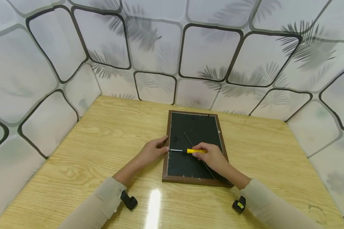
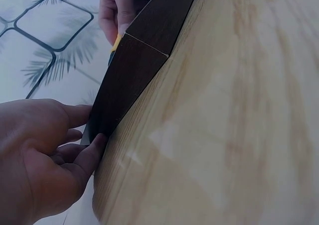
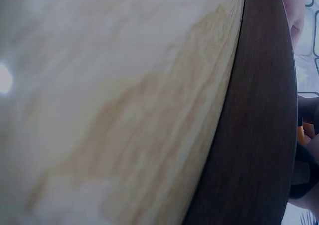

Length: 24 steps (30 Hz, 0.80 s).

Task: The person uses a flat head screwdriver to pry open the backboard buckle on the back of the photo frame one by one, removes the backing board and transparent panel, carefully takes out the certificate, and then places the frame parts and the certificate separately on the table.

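Screwdriver work at the left edge of a picture frame [image 1: 165, 165], which lies back upward on the table [image 1: 126, 127].
The right hand [image 1: 210, 155] grips the yellow-handled screwdriver [image 1: 191, 151], its tip at the rim; the left hand [image 1: 151, 150], fingers extended, touches the frame beside it. Work appears unfinished: the black back panel [image 1: 180, 165] sits within the frame; how much rim remains cannot be told.
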Each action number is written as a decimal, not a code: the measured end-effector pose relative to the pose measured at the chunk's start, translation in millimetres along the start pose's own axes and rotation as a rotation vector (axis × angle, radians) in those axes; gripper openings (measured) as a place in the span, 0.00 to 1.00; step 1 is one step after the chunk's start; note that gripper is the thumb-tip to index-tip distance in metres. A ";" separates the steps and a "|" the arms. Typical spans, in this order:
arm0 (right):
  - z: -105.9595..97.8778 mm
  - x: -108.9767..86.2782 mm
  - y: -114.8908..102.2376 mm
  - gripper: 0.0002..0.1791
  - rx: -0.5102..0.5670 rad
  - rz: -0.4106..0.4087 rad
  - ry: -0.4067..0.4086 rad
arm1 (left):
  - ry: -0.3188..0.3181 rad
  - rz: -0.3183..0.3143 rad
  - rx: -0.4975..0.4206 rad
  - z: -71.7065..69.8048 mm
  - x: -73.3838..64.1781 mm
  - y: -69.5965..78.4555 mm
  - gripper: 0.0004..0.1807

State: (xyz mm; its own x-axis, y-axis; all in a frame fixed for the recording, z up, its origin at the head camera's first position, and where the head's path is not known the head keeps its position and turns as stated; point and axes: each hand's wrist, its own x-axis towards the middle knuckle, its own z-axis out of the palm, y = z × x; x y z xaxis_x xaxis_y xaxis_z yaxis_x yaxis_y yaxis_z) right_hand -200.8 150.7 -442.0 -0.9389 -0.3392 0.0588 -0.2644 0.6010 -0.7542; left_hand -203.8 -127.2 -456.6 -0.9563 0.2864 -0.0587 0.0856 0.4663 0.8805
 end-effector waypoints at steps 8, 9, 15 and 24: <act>2.1 0.1 -1.9 0.09 -0.009 0.017 0.018 | -0.009 -0.012 -0.007 -0.8 -2.4 3.8 0.33; 2.8 0.2 -2.2 0.09 -0.012 0.017 0.022 | -0.009 -0.013 -0.007 -0.7 -2.5 4.2 0.33; 8.2 1.4 -3.6 0.09 -0.005 0.013 0.035 | -0.007 -0.011 -0.008 -0.5 -2.2 3.6 0.33; 10.9 3.7 -6.6 0.09 -0.003 0.027 0.026 | -0.031 -0.001 -0.025 -2.8 -0.1 -0.2 0.33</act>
State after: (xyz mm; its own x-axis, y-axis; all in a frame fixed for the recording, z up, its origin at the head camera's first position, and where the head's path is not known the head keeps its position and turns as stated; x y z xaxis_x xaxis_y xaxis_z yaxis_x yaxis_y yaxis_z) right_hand -200.1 137.6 -444.0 -0.9513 -0.3033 0.0555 -0.2391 0.6120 -0.7539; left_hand -204.5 -129.7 -455.5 -0.9471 0.3123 -0.0735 0.0778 0.4459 0.8917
